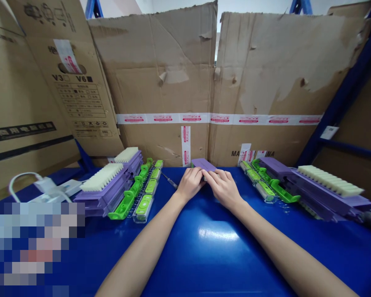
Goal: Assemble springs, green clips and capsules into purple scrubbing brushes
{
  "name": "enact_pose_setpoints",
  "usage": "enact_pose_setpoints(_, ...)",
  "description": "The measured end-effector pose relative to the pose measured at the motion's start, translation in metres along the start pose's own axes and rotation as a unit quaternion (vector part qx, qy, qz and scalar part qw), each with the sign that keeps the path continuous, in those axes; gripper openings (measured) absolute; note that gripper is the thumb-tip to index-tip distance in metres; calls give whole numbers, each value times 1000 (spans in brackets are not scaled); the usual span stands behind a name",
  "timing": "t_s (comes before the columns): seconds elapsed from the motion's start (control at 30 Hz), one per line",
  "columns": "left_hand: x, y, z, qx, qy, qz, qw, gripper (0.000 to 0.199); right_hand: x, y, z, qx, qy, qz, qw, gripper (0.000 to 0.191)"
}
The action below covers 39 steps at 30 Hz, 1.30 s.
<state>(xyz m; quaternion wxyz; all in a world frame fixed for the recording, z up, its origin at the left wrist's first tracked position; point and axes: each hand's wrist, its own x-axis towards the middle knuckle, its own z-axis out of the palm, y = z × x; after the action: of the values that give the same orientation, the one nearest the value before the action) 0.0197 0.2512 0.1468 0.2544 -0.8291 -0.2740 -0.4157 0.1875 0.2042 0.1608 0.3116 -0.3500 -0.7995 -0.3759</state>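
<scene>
Both hands meet at the far middle of the blue table, around a purple plastic part (204, 164). My left hand (190, 181) grips its near left side with curled fingers. From the right, my right hand (224, 187) closes on the same part, its fingertips almost touching the left ones. The part's near side and underside are hidden by my fingers. Just left of my left hand lies a thin tool like a screwdriver (170, 180), its tip hidden from clear view.
At left stand purple housings (102, 189) topped with cream bristle-like blocks (102, 177), green toothed strips (132, 194) and a clear case with lime pieces (144, 202). Similar purple housings (315, 189) and a clear case (259, 183) lie right. A power strip (62, 189) and cardboard (160, 82) border the table.
</scene>
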Motion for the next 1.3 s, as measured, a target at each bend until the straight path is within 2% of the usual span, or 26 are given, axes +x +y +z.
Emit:
enact_pose_setpoints(0.33,-1,-2,2,-19,-59,12,998,22,-6,6,3,30,-31,-14,999,42)
enact_pose_setpoints(0.63,0,-1,0,2,-57,-14,998,26,-9,11,8,19,-9,-27,999,38)
enact_pose_setpoints(0.83,1,1,-3,22,-48,-23,998,29,-12,15,10,63,-15,-26,998,41)
enact_pose_setpoints(0.97,2,2,-4,38,-34,-16,999,25,-9,13,8,49,-18,-35,998,41)
enact_pose_setpoints(1.1,2,2,-3,46,-42,-3,998,24,-4,7,8,17,-44,-15,999,42)
enact_pose_setpoints(1.3,1,2,-2,57,-41,5,998,22,-6,7,9,47,-50,-19,997,46)
